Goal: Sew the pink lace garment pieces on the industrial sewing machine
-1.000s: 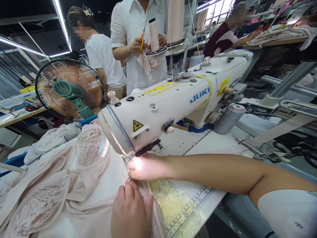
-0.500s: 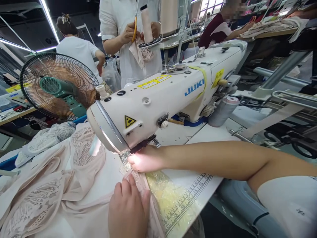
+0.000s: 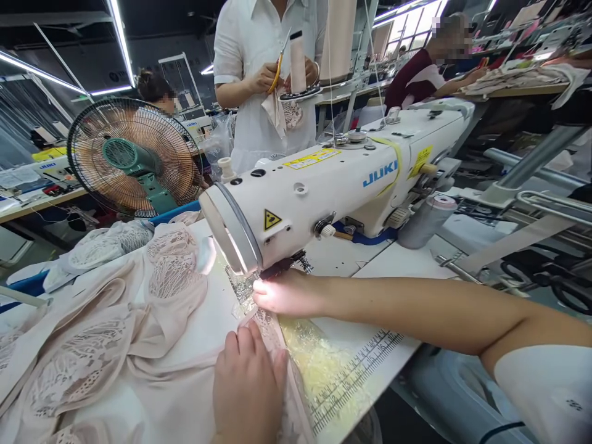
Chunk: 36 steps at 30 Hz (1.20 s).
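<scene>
My left hand [image 3: 250, 376] lies palm down on a pale pink lace garment [image 3: 298, 394], fingers stretched toward the needle area and thumb apart. My right hand [image 3: 287, 293] reaches in from the right under the head of a white sewing machine [image 3: 296, 191]. Its fingers curl closed at the strip's far end, just by the needle plate [image 3: 241, 287]; the machine head partly hides them and the needle. Lamp light falls brightly on these fingers. More of the pink lace fabric [image 3: 83, 354] spreads over the table left of my left hand.
A black-caged fan [image 3: 132, 154] stands behind the table's left side. White lace pieces [image 3: 99, 246] lie at the left edge. A grey thread cone [image 3: 428, 222] stands right of the machine. Opposite, a co-worker [image 3: 272, 86] holds yellow-handled scissors [image 3: 277, 71] and fabric.
My view has swung slightly left, so the scene sits farther right. Both hands keep nearly the same places at the machine. A person behind the fan has lowered their body.
</scene>
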Each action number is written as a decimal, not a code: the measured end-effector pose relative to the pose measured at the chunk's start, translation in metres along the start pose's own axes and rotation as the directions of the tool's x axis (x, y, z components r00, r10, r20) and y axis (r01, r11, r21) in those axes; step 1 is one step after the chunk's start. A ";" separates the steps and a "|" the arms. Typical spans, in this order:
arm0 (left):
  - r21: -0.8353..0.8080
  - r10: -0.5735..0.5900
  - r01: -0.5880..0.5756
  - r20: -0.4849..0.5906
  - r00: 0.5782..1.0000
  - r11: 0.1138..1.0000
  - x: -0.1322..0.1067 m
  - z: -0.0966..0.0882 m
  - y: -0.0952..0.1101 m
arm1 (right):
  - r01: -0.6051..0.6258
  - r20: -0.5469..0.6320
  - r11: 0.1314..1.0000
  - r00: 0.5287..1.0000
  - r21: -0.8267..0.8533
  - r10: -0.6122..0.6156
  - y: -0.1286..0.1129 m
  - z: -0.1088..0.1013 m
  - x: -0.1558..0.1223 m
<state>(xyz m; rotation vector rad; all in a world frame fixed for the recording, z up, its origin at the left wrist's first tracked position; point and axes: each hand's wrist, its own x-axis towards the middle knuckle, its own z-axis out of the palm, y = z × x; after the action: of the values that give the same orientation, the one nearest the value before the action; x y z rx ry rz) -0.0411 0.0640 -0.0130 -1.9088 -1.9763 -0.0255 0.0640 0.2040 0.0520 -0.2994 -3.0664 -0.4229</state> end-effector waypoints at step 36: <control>0.051 0.041 -0.041 -0.012 0.999 0.998 0.001 0.000 -0.005 | -0.015 0.062 1.000 0.998 0.013 0.014 -0.009 -0.009 -0.014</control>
<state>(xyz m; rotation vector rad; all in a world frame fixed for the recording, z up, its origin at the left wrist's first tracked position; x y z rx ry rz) -0.0459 0.0648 -0.0114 -1.9117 -1.9108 0.0233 0.0761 0.1906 0.0571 -0.3407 -3.1238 -0.3989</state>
